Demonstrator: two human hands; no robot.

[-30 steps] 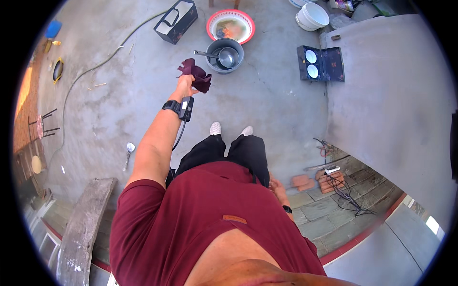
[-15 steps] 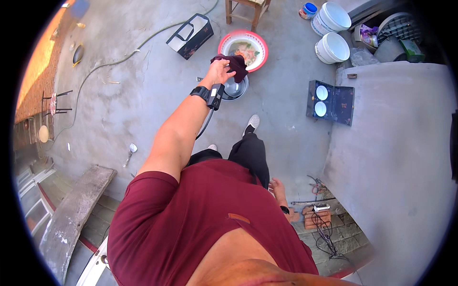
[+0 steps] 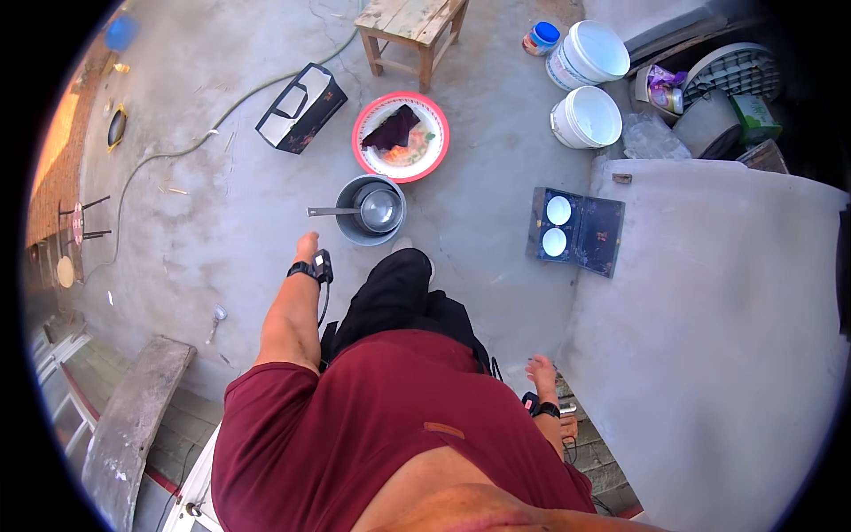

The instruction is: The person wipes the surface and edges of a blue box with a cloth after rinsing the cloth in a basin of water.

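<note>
My left hand (image 3: 307, 246) hangs near the handle of a saucepan, apart from it; its fingers are mostly hidden. My right hand (image 3: 542, 372) is at my right side, fingers loosely spread, with nothing visible in it. A dark maroon cloth (image 3: 391, 129) lies crumpled in a white basin with a red rim (image 3: 443, 152), whose bottom shows orange and green colours. Nearer to me, the saucepan (image 3: 379, 211) sits inside a grey bucket (image 3: 347, 228), its handle resting over the left rim.
Beyond the basin stand a wooden stool (image 3: 403, 25) and a black-and-white carrier bag (image 3: 306, 107). A hose (image 3: 177, 149) curves across the left. White buckets (image 3: 586, 117) and an open dark box (image 3: 598, 232) with two white bowls (image 3: 558, 211) are right, near a grey wall (image 3: 709, 293).
My left hand has let go of the cloth, which now lies in the basin, and has drawn back towards me. My right hand has moved slightly outward. The view has shifted.
</note>
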